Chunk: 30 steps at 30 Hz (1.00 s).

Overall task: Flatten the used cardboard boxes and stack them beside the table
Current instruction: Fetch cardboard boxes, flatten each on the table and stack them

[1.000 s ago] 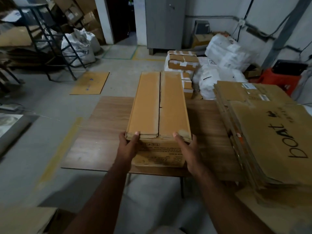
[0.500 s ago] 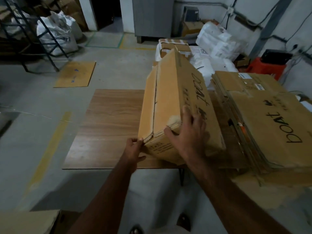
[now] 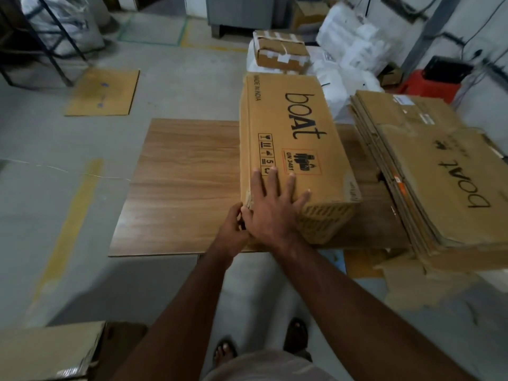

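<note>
A long brown cardboard box [image 3: 291,127] printed "boat" lies on its side on the wooden table [image 3: 181,188], its printed face up. My right hand [image 3: 275,207] lies flat with spread fingers on the box's near top end. My left hand [image 3: 233,226] has its fingers curled at the box's near left corner, partly hidden by the right hand. A stack of flattened boat boxes [image 3: 439,171] sits on the table's right side, overhanging its edge.
A flat cardboard sheet [image 3: 103,92] lies on the floor at far left. Taped boxes [image 3: 280,50] and white sacks [image 3: 354,42] stand behind the table. A red crate [image 3: 428,83] is at far right. Another box [image 3: 46,353] is at bottom left. My feet [image 3: 225,350] are below.
The box has been rolled from flaps-up onto its side, so the printed face now points up. My right hand moved from its end onto the top face; the left stayed at the near corner.
</note>
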Available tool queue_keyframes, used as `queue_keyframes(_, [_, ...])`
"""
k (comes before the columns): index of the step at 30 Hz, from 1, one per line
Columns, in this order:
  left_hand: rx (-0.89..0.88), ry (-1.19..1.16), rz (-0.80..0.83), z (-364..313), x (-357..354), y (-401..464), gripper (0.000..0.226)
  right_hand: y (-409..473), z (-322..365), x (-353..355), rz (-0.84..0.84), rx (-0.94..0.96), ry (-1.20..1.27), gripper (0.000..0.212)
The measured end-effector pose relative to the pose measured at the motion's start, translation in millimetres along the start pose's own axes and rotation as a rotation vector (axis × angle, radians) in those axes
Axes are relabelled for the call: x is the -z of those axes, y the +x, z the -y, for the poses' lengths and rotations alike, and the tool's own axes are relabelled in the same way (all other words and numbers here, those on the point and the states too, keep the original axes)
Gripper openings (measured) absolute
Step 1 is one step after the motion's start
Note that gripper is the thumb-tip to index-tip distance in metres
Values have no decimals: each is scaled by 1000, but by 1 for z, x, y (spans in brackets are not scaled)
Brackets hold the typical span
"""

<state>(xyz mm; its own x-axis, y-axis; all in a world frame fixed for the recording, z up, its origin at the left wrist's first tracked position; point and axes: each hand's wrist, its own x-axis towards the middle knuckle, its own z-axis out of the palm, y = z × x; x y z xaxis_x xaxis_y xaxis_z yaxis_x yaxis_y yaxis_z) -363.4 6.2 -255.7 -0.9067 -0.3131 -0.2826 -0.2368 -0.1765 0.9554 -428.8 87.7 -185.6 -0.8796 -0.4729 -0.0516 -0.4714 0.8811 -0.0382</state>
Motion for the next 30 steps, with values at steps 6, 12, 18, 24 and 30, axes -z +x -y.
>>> queue_keyframes(6, [74, 37, -148, -12, -8, 14, 60, -12, -57, 12, -348, -11, 340, 97])
queue_keyframes(12, [118, 31, -212, -10, -15, 23, 59, -32, -159, -14, -250, -465, 927, 97])
queue_keyframes(18, [84, 48, -214, -1, -31, 22, 55, -30, -189, -52, 49, -383, 1308, 100])
queue_keyframes(24, [83, -122, -217, -4, -50, 20, 60, -14, -189, -26, -143, -309, 1255, 88])
queue_keyframes(30, [94, -592, -223, 20, -81, 16, 66, 14, -144, 45, -396, 67, 549, 86])
